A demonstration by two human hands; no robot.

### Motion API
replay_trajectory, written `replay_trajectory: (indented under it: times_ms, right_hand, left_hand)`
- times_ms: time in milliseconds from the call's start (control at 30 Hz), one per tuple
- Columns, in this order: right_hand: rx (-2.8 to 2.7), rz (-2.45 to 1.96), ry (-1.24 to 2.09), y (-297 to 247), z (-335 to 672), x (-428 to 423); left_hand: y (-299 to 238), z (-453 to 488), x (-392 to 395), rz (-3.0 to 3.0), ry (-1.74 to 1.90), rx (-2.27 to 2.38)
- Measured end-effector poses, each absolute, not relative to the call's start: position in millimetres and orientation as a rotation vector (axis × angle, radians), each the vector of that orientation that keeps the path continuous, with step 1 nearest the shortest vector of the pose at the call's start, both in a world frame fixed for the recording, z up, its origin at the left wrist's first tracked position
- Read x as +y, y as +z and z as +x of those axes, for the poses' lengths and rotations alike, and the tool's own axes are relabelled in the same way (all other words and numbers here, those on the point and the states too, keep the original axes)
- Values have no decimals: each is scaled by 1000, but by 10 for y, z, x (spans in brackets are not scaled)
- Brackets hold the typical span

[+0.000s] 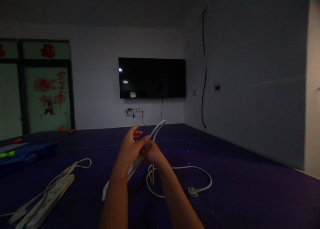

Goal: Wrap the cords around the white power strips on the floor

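A white power strip (pixel 136 164) slants up from beneath my left forearm to my hands, partly hidden by that forearm. My right hand (pixel 150 152) is closed around its upper end and the cord, though most of its fingers are out of sight. Above the hands stands a folded loop of white cord (pixel 158 126). My left hand (pixel 132 144) is beside it, thumb tip against the cord, its other fingers loosely curled and apart from the thumb. The cord's lower part lies in curves on the purple surface, ending in a white plug (pixel 193 191).
Another white power strip (pixel 50 197) with bundled cord lies at the left on the purple surface (pixel 240 189). Blue cloth (pixel 27 154) is farther back. A television (pixel 152 78) hangs on the far wall, and a black cable (pixel 205 72) runs down the right wall.
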State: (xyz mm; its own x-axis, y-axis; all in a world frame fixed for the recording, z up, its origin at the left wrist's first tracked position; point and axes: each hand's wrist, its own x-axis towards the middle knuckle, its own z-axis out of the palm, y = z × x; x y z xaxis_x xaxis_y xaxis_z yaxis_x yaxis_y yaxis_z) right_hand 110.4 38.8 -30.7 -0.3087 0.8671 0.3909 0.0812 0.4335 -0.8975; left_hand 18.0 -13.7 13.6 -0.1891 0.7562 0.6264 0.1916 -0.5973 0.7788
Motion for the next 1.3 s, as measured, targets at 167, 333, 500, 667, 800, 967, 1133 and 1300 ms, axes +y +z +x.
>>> replay_trajectory:
  times_ms: [167,333,500,667,800,967,1133,1300]
  right_hand:
    - [-1360,-803,988,-90,1456,306]
    - [-1110,-718,977,33,1704,198]
    - [-1034,-720,965,104,1743,110]
    - [-1106,-695,1031,147,1727,53]
    - [-1200,-750,804,176,1755,0]
    - [-1180,-595,283,204,1809,-79]
    - [-1186,-626,-225,199,1884,-33]
    - [-1264,-641,-152,149,1946,98]
  left_hand:
    - [111,-16,-202,2000,1587,1329]
    - [72,-125,-174,2291,1502,1571]
    - [61,-124,-136,2322,1525,1511]
    - [98,-197,-140,2109,1705,1563]
    - [115,-297,-137,1886,1950,1566]
    - [95,-401,-125,1787,2032,1670]
    - [78,-419,-106,1839,1980,1656]
    - [120,-309,-158,1737,1857,1309]
